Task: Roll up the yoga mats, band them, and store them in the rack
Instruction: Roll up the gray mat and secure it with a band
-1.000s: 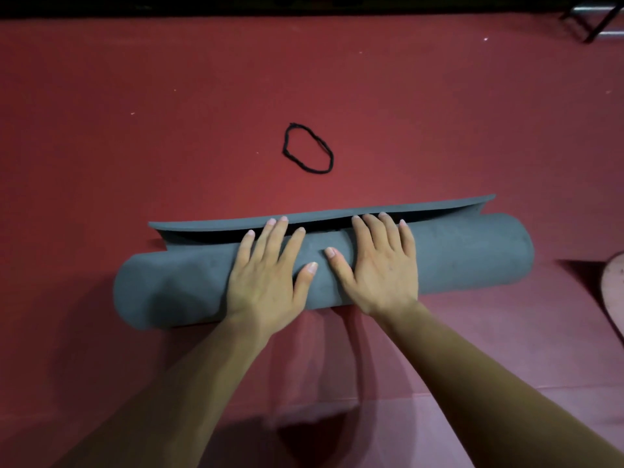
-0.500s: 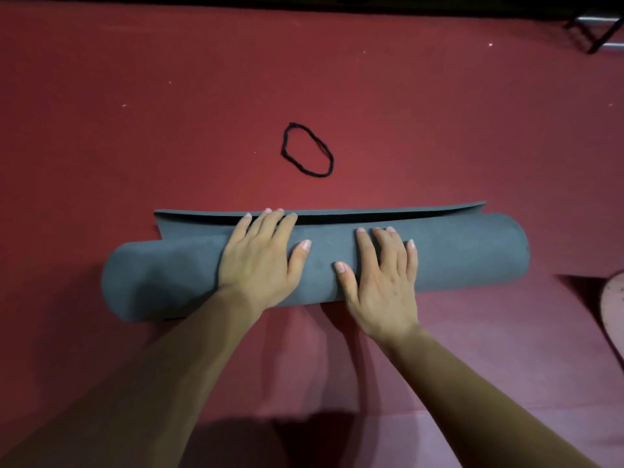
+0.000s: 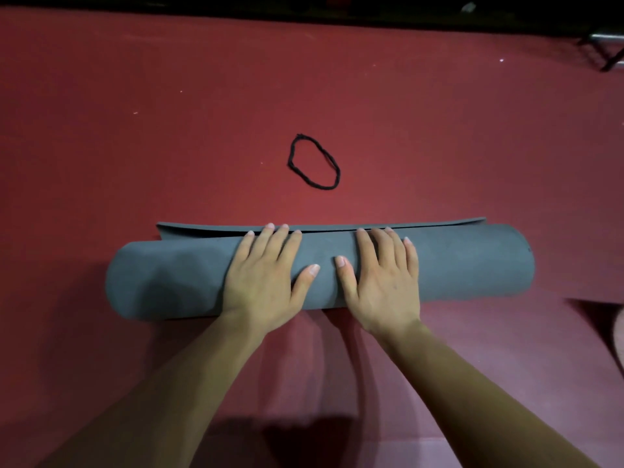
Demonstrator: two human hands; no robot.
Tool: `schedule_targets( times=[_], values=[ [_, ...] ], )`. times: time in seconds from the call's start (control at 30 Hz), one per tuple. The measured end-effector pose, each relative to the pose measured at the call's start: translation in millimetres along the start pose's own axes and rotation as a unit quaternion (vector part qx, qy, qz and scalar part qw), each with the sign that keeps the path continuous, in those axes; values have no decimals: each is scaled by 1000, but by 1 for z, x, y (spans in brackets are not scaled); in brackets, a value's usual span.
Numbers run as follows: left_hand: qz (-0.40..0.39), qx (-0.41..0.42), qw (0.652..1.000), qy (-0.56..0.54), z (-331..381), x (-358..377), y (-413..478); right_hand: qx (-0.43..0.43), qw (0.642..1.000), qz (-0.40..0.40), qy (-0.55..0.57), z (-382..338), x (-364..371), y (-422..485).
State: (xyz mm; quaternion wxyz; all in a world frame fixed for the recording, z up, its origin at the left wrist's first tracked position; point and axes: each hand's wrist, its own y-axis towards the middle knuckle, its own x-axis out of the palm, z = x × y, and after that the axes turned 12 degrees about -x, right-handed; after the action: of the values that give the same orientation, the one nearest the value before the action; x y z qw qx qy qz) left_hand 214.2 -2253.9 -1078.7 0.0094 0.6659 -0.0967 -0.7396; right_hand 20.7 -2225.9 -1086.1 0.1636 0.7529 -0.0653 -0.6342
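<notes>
A red floor fills nearly the whole view; its far edge ends in a dark strip where nothing can be made out. Across the middle lies a grey yoga mat, rolled almost to its end; its long axis runs left to right, with one end pointing left and the other right, and the right end sits slightly farther away than the left. A narrow loose flap of the mat lies flat on the floor along the far side of the roll; the inside of the roll and its end faces are hidden from this angle.

The left hand rests palm down on top of the roll just left of centre, fingers straight and spread, fingertips at the far edge; the right hand lies the same way just right of centre, thumbs near each other but apart; neither grips anything.

A black band lies as a loop on the floor beyond the mat, apart from it. At the far right corner a metal frame is cut off by the edge; at the right edge a pale object is also cut off and cannot be identified.
</notes>
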Motion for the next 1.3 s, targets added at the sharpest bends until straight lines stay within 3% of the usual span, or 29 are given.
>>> schedule_targets(
  times=[0.4,0.57,0.8,0.93,1.17,1.3],
  values=[
    [29,3,999,-14,-1,5,24,-36,994,-103,-5,15,-7,46],
    [-36,-4,999,-17,-1,0,49,-37,986,-162,1,20,-6,71],
    [-81,-6,996,-22,-1,-7,69,-27,996,-80,15,12,-1,54],
    [-93,-9,995,-17,-1,-10,69,-71,996,-53,2,18,2,49],
    [-286,29,958,-1,-4,-22,94,-80,996,-29,-14,17,4,35],
    [-245,56,965,69,-2,-21,80,-81,996,-13,-33,15,1,27]
  ],
)
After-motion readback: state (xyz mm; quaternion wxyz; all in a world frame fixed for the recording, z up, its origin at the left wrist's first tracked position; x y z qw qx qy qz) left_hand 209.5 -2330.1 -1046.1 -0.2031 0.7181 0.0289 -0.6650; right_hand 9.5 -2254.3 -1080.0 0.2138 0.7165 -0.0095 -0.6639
